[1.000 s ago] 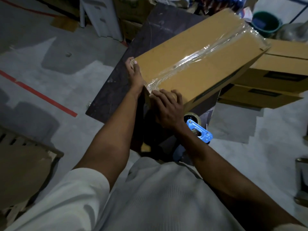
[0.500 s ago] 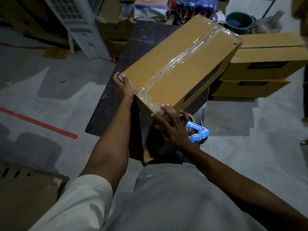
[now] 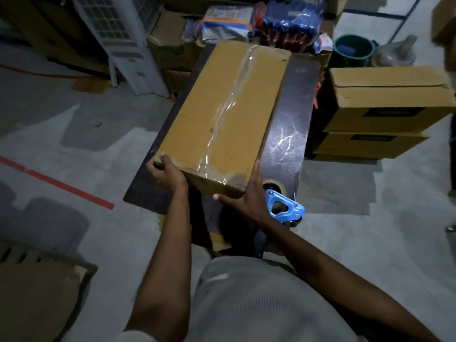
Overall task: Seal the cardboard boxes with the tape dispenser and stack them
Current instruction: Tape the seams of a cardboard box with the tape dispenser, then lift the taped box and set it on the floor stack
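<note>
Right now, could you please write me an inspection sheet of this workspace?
Surface: dark table, carrying the box.
Job's things: box, clear tape along its top; blue dispenser at the table's near right corner.
Clutter: bags behind the table.
Hands: left hand grips the box's near left corner; right hand flat on its near right corner.
Cables: nothing seen.
Surroundings: stack of boxes to the right; green bucket; red floor line.

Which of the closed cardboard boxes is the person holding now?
The long taped box on the dark table: the left hand grips its near corner and the right hand presses its side. The two stacked boxes stand apart, untouched.
</note>
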Demonstrator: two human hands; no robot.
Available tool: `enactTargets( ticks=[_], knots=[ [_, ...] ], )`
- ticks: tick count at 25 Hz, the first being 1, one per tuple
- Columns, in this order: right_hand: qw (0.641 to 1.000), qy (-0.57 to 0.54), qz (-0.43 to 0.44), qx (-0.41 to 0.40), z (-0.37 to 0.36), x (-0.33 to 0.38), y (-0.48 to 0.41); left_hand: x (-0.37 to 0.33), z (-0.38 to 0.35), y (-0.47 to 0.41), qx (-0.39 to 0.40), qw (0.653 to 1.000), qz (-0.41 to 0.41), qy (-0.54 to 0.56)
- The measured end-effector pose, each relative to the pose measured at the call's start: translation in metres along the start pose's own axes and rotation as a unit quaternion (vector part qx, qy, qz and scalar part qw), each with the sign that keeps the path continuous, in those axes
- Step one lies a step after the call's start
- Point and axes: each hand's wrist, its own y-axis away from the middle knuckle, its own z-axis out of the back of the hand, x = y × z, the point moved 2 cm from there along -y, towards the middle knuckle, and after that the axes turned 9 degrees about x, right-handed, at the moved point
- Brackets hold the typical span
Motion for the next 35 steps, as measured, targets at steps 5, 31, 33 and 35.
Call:
enactTargets(
  ticks=[5, 31, 33, 35],
  knots=[
    [0.997, -0.051, 0.042, -0.05, 0.008, 0.003, -0.024, 0.008, 0.053, 0.042, -0.069, 0.994, -0.001, -0.081],
    [0.825, -0.053, 0.199, 0.527, 0.036, -0.043, 0.219, 0.013, 0.202, 0.549, -0.625, 0.775, 0.084, -0.043],
    [0.8, -0.014, 0.194, 0.568, 0.036, -0.065, 0.256, 0.027, 0.212, 0.595, -0.648, 0.753, 0.11, -0.026],
    [0.78, 0.019, 0.189, 0.596, 0.039, -0.089, 0.291, 0.044, 0.222, 0.637, -0.664, 0.736, 0.132, -0.013]
  ],
)
